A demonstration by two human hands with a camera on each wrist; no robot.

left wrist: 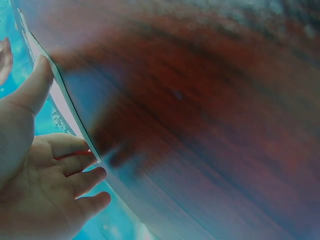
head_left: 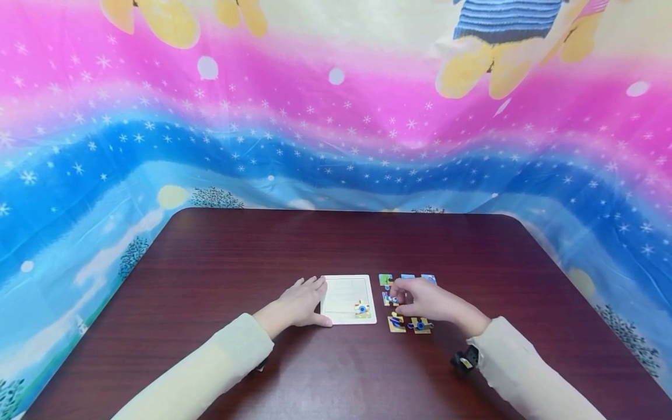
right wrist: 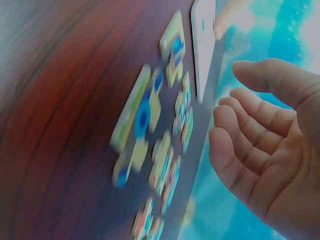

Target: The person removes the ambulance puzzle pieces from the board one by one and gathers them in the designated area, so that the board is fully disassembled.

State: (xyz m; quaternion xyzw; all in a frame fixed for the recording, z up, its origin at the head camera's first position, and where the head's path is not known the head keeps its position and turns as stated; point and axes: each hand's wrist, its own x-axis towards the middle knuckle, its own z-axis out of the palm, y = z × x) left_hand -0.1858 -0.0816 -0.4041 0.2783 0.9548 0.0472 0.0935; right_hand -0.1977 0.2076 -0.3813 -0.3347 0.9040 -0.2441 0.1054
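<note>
A white puzzle tray [head_left: 341, 291] lies on the table with one jigsaw piece [head_left: 362, 310], bearing a blue round shape, in its near right corner. My left hand [head_left: 301, 302] rests at the tray's left edge, its fingers spread along the far part and its thumb at the near corner. To the right of the tray are several loose pieces in rows. Over them hovers my right hand [head_left: 427, 298], covering some from the head view. Its fingers bend loosely with nothing between them in the right wrist view, beside a piece [right wrist: 132, 112] with a blue ring.
Nearest me in the loose group lie two yellowish pieces, a left one [head_left: 396, 324] and a right one [head_left: 420, 325]. A green piece [head_left: 385, 280] is at the far left of the group. Behind the dark red-brown table [head_left: 262, 245] hangs a colourful printed cloth [head_left: 336, 128].
</note>
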